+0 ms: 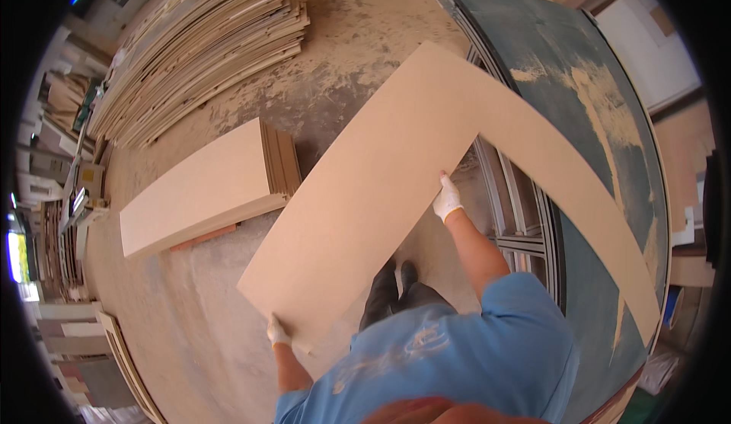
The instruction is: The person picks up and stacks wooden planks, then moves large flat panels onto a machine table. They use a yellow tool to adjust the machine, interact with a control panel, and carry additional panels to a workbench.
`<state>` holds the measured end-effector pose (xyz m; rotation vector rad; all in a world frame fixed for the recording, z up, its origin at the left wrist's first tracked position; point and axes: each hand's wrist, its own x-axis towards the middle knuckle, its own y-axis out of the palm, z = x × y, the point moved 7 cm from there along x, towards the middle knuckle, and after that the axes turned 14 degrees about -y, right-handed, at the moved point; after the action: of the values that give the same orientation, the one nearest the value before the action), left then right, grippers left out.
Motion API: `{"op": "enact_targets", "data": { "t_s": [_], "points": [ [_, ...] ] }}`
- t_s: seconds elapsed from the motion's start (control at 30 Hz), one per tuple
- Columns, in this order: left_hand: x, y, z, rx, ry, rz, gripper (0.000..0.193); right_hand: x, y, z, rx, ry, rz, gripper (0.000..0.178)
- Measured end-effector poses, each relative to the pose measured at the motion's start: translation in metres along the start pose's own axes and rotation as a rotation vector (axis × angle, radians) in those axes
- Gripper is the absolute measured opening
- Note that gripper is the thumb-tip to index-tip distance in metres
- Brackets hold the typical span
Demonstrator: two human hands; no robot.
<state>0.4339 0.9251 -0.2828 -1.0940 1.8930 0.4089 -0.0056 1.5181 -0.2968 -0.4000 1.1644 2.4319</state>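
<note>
Blue-shirted shoulders fill the lower edge, from which both white-gloved hands close on a long pale tan fibreboard panel [373, 188]: the left hand [277, 332] grips its near bottom corner, the right hand [447, 199] clasps its right long edge. Held tilted above the dusty concrete floor [335, 81], the panel partly overlaps a second pale board [579, 195] lying on the dark green saw table [601, 66]. To the left lie a stack of matching cut panels [205, 184] and a larger sheet pile [205, 43].
</note>
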Motion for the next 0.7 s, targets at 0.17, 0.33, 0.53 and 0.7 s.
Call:
{"op": "enact_targets", "data": {
  "t_s": [0.17,0.33,0.53,0.7],
  "points": [
    [-0.025,-0.172,0.053,0.426,-0.200,-0.449,0.080,-0.107,-0.027,-0.073,-0.420,0.253,-0.125,0.069],
    [-0.091,-0.232,0.091,0.861,-0.434,-0.892,0.087,-0.226,-0.051,-0.120,-0.724,0.415,-0.257,0.074],
    [-0.069,-0.109,0.011,1.016,0.487,-0.756,0.074,-0.353,-0.083,-0.179,-0.460,0.519,-0.075,0.058],
    [-0.068,0.014,-0.063,1.054,0.861,-0.409,0.070,-0.476,-0.124,-0.210,-0.348,0.500,0.071,0.044]
  ]
}}
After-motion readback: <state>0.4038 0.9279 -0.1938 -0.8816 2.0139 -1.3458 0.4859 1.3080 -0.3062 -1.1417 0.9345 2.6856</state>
